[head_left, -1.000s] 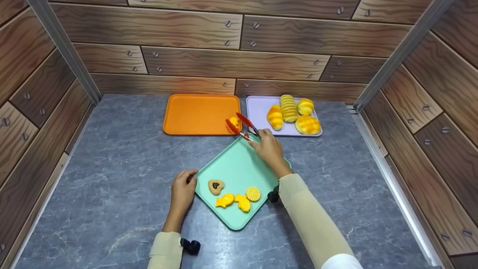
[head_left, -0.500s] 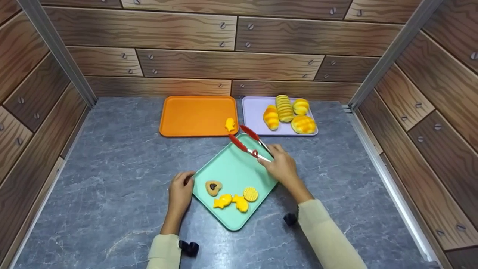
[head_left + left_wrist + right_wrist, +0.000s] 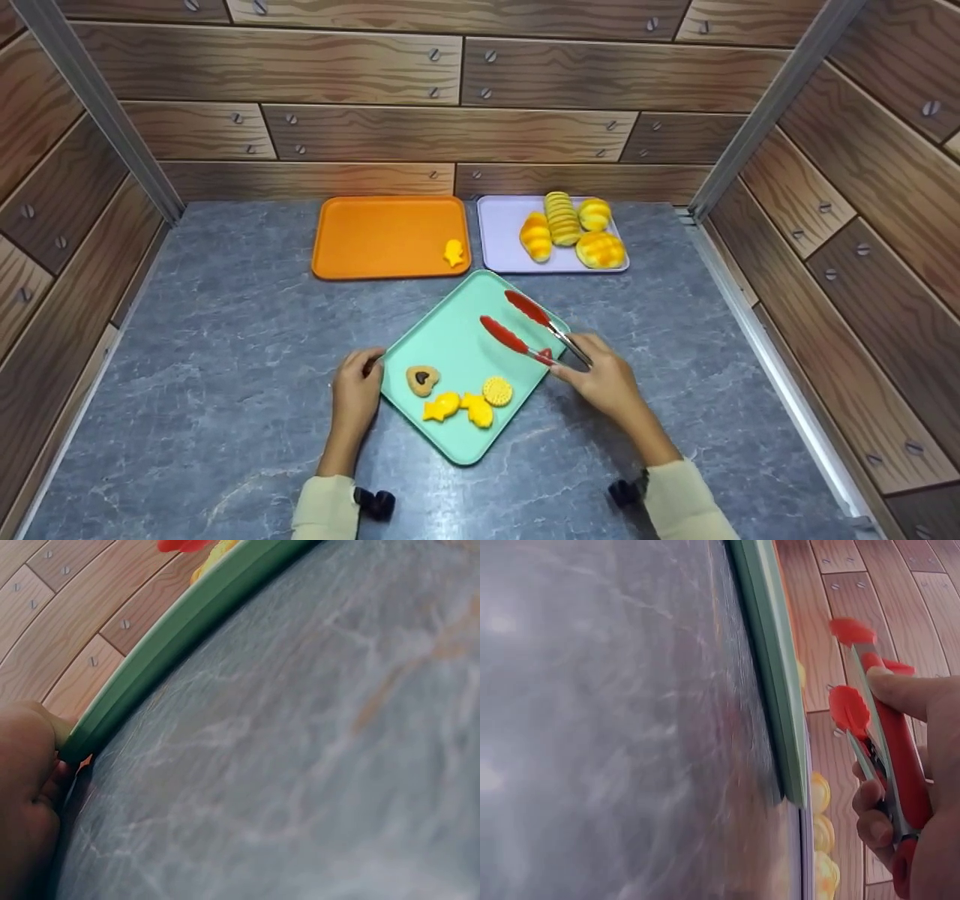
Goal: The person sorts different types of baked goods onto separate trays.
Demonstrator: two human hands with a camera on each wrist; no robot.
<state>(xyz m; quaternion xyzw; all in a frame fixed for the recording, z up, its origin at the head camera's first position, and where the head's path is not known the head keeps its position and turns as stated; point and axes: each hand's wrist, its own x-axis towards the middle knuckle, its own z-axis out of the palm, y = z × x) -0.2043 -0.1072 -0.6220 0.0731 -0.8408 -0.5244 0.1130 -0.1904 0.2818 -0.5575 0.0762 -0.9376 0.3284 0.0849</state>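
My left hand (image 3: 356,391) grips the left corner of the mint-green tray (image 3: 450,337); in the left wrist view the tray's rim (image 3: 142,667) lies between thumb and fingers. My right hand (image 3: 606,375) holds red-tipped tongs (image 3: 517,330) above the tray's right side. The tongs' tips are spread apart with nothing between them. On the tray lie a heart-shaped cookie (image 3: 422,380), two yellow fish-shaped pieces (image 3: 442,406) and a round yellow biscuit (image 3: 497,391). Another yellow fish-shaped piece (image 3: 454,253) sits in the orange tray's (image 3: 382,232) near right corner.
Right of the orange tray stands a lilac tray (image 3: 499,232) with several toy breads (image 3: 562,219). Both trays are near the wood-patterned back wall (image 3: 360,127). Side walls and metal rails (image 3: 787,397) bound the grey marbled table (image 3: 202,360).
My right hand has drawn the tongs back from the orange tray toward me and to the right, leaving the yellow fish-shaped piece there. My left hand keeps its hold on the tray.
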